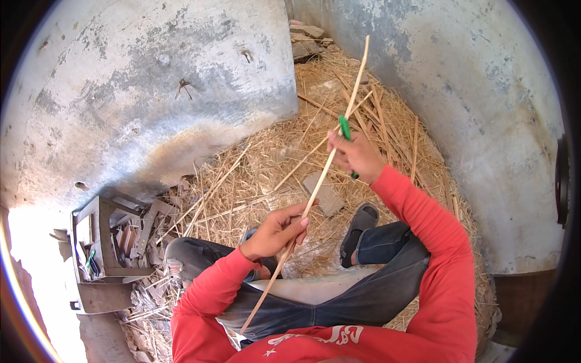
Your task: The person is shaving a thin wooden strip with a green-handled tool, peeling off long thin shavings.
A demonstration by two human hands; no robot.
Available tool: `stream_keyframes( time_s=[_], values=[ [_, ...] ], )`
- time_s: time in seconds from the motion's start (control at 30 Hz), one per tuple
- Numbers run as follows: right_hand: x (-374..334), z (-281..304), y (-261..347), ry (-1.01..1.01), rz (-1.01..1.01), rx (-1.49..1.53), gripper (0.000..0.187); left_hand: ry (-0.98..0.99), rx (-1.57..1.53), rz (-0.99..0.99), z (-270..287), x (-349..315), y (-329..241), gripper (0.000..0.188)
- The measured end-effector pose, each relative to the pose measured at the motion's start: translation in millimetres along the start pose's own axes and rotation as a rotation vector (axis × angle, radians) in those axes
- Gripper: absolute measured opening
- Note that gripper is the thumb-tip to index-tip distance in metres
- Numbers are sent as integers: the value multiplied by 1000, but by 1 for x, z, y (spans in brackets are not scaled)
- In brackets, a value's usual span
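Note:
A long, thin, pale wooden stick (324, 173) slants across the view from above my lap up to the far right. Near its middle my left hand (273, 233) is closed around it, thumb on top. Farther up the stick, my right hand (362, 157) is closed on a green-handled tool (344, 127) that sits against the wood. Green shows on both sides of that fist; the tool's blade and exact kind are hidden. The lower end of the stick reaches over my thigh, close to the front of my red top.
Straw-like shavings (266, 181) and loose sticks (381, 121) cover the floor. Worn grey walls (200, 72) curve around on both sides. At the left stands a metal frame box (103, 269) with wood scraps in it. My sandalled foot (358, 233) rests below the right hand.

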State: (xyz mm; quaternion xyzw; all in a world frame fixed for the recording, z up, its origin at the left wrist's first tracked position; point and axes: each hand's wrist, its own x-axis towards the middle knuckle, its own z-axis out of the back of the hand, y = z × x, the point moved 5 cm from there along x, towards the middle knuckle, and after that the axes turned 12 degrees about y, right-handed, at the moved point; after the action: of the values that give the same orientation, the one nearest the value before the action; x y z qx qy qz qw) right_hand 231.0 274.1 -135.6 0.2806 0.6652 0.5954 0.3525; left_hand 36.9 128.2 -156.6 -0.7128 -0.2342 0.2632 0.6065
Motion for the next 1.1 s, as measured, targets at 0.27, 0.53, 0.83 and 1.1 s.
stream_keyframes(
  time_s=[0.27, 0.53, 0.83, 1.1],
  values=[
    [-8, -35, -9, -21, 129, -466, 55, -219, -21, 13, 3, 1, 6, 43],
    [-41, -87, -2, 162, -109, -1038, 69, -460, -124, -54, 20, -6, 25, 39],
    [0, -35, -16, -93, -21, -1015, 60, -455, -76, 31, 20, -18, 28, 38],
    [-1, -49, -50, -85, 100, -1056, 63, -422, -108, 26, 18, -26, 31, 38]
  ],
)
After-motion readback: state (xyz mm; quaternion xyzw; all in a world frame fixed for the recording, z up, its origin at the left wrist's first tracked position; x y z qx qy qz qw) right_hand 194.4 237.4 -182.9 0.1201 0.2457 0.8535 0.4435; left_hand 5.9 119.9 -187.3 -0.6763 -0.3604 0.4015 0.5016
